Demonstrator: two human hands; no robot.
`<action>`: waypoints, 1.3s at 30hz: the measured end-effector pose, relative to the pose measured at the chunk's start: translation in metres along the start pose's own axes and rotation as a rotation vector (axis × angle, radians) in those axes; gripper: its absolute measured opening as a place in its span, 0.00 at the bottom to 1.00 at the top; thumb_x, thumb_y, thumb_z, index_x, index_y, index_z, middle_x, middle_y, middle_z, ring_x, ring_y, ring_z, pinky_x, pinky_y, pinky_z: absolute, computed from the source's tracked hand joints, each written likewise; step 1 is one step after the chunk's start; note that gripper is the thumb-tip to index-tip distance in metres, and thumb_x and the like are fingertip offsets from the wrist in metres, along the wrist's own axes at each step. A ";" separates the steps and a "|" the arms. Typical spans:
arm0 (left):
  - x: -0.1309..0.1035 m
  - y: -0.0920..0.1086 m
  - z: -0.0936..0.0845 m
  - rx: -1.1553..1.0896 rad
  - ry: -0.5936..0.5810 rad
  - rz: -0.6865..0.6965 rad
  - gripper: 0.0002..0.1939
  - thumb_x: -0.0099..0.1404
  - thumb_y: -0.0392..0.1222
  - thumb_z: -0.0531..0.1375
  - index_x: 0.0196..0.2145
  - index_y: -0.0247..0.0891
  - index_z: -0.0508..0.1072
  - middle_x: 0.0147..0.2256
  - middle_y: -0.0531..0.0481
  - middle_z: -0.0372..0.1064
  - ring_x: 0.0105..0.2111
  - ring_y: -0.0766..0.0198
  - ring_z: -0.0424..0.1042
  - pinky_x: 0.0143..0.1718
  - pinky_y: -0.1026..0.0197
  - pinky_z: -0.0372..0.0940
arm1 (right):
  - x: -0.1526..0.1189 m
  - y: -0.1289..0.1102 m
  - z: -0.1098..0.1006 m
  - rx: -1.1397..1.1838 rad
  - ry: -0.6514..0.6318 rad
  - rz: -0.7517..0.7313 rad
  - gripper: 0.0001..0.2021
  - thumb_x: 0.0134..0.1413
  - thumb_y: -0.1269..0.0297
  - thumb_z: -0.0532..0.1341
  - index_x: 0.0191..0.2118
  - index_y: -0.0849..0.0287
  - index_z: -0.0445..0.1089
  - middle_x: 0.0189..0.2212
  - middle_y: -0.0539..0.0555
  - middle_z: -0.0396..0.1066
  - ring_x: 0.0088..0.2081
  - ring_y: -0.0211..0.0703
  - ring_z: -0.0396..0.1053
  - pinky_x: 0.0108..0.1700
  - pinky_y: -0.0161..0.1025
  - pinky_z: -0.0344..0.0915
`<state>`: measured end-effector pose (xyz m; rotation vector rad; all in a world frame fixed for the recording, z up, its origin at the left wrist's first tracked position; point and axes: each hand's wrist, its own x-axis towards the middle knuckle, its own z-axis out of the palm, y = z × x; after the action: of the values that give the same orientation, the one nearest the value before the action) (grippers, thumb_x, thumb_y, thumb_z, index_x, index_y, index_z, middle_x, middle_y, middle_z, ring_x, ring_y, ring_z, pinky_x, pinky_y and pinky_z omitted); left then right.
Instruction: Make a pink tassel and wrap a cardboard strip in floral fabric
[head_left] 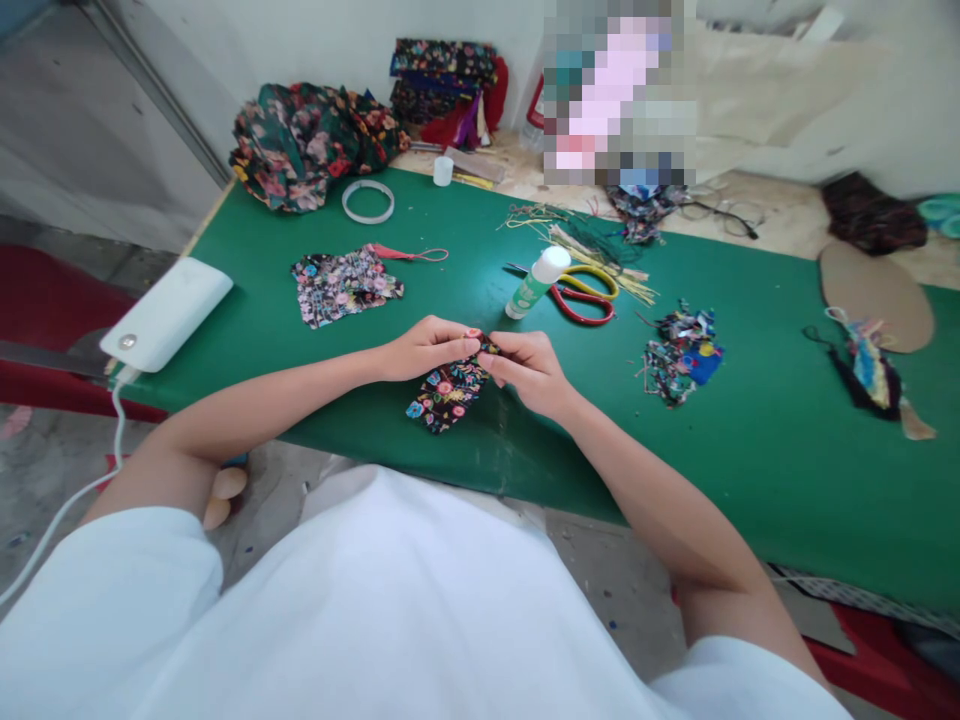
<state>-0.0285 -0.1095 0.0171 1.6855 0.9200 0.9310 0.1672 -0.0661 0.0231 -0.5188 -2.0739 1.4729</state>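
Note:
Close to the table's near edge, a black floral fabric piece [448, 393] hangs down between my hands. My left hand [439, 348] pinches its upper end between thumb and fingers. Right beside it, my right hand [532, 368] grips the same end, fingertips nearly meeting the left ones. The fold at the top is partly hidden by the fingers. Just beyond my hands a glue stick [529, 290] with a white cap stands upright. Behind it lie scissors [585, 305] with one red and one yellow handle.
Left on the green table [247, 290] lie floral pieces [345, 285] with a red cord, a tape roll [367, 202] and a white power bank [169, 315]. Fabric scraps [682, 355], tassels [870, 375] and a cardboard oval [877, 295] sit right. Bundled floral cloth [300, 145] rests at the back.

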 end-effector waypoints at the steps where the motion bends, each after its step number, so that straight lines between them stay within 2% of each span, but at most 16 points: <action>1: 0.000 0.000 0.000 0.001 0.010 0.003 0.31 0.65 0.67 0.54 0.22 0.35 0.63 0.21 0.58 0.48 0.24 0.73 0.47 0.26 0.66 0.49 | 0.000 0.000 0.000 -0.004 0.015 0.000 0.23 0.60 0.51 0.61 0.19 0.59 0.61 0.14 0.45 0.58 0.19 0.30 0.51 0.24 0.35 0.47; 3: -0.001 0.000 0.000 0.017 0.023 0.004 0.30 0.66 0.66 0.55 0.22 0.35 0.63 0.22 0.57 0.49 0.24 0.73 0.48 0.26 0.66 0.48 | -0.001 0.002 0.001 -0.011 0.022 0.001 0.23 0.59 0.50 0.62 0.20 0.59 0.61 0.15 0.45 0.57 0.19 0.30 0.50 0.24 0.35 0.46; 7: -0.002 0.002 -0.001 0.033 -0.002 0.013 0.29 0.67 0.63 0.55 0.22 0.34 0.64 0.21 0.57 0.49 0.24 0.73 0.49 0.26 0.66 0.49 | 0.000 0.006 0.002 0.058 -0.051 0.014 0.21 0.58 0.49 0.62 0.23 0.60 0.63 0.16 0.44 0.58 0.19 0.29 0.51 0.23 0.35 0.45; 11: -0.003 0.003 -0.002 0.043 -0.027 0.027 0.28 0.68 0.62 0.55 0.23 0.34 0.65 0.21 0.58 0.48 0.23 0.73 0.48 0.26 0.65 0.47 | 0.001 0.007 0.005 0.214 -0.059 0.097 0.18 0.55 0.51 0.64 0.26 0.60 0.66 0.17 0.43 0.57 0.19 0.29 0.53 0.23 0.34 0.48; 14: -0.003 0.001 -0.001 0.056 -0.038 0.044 0.28 0.68 0.62 0.54 0.23 0.34 0.64 0.21 0.58 0.48 0.23 0.73 0.48 0.26 0.65 0.48 | 0.002 0.008 0.005 0.291 -0.032 0.165 0.16 0.53 0.53 0.65 0.26 0.60 0.67 0.18 0.43 0.55 0.19 0.29 0.50 0.22 0.34 0.47; 18: -0.002 -0.001 0.002 0.038 -0.032 0.051 0.29 0.68 0.63 0.53 0.22 0.35 0.61 0.21 0.58 0.48 0.23 0.73 0.48 0.25 0.66 0.49 | 0.001 0.006 0.003 0.235 -0.016 0.164 0.19 0.53 0.53 0.65 0.21 0.59 0.62 0.16 0.42 0.52 0.20 0.29 0.48 0.23 0.35 0.43; 23: -0.003 -0.001 0.002 0.040 -0.022 0.076 0.28 0.68 0.61 0.54 0.20 0.36 0.60 0.20 0.58 0.48 0.22 0.73 0.48 0.25 0.66 0.50 | 0.002 0.003 0.004 0.095 -0.046 0.061 0.24 0.56 0.47 0.64 0.20 0.59 0.59 0.16 0.43 0.49 0.21 0.29 0.45 0.25 0.35 0.41; 28: -0.003 0.002 0.002 0.083 0.031 0.091 0.28 0.69 0.59 0.53 0.19 0.36 0.58 0.19 0.58 0.48 0.21 0.74 0.48 0.25 0.66 0.49 | 0.003 0.004 0.007 0.167 -0.062 0.114 0.25 0.54 0.44 0.64 0.21 0.58 0.59 0.15 0.43 0.55 0.19 0.29 0.48 0.23 0.34 0.44; 35: -0.002 0.005 0.004 0.037 0.009 0.029 0.29 0.67 0.64 0.53 0.20 0.36 0.58 0.20 0.59 0.47 0.22 0.73 0.47 0.25 0.66 0.49 | 0.001 -0.001 0.004 0.140 -0.035 0.081 0.25 0.57 0.50 0.64 0.17 0.59 0.59 0.13 0.44 0.57 0.18 0.29 0.50 0.23 0.34 0.46; 39: -0.001 0.005 0.004 0.005 0.041 0.020 0.30 0.66 0.66 0.53 0.23 0.35 0.64 0.21 0.58 0.51 0.24 0.73 0.50 0.26 0.66 0.51 | -0.001 -0.004 0.003 0.114 0.015 0.065 0.24 0.59 0.51 0.63 0.18 0.59 0.60 0.13 0.45 0.57 0.18 0.29 0.51 0.23 0.35 0.47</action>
<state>-0.0250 -0.1134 0.0208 1.6885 0.9350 0.9799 0.1663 -0.0703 0.0259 -0.5546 -1.9654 1.6086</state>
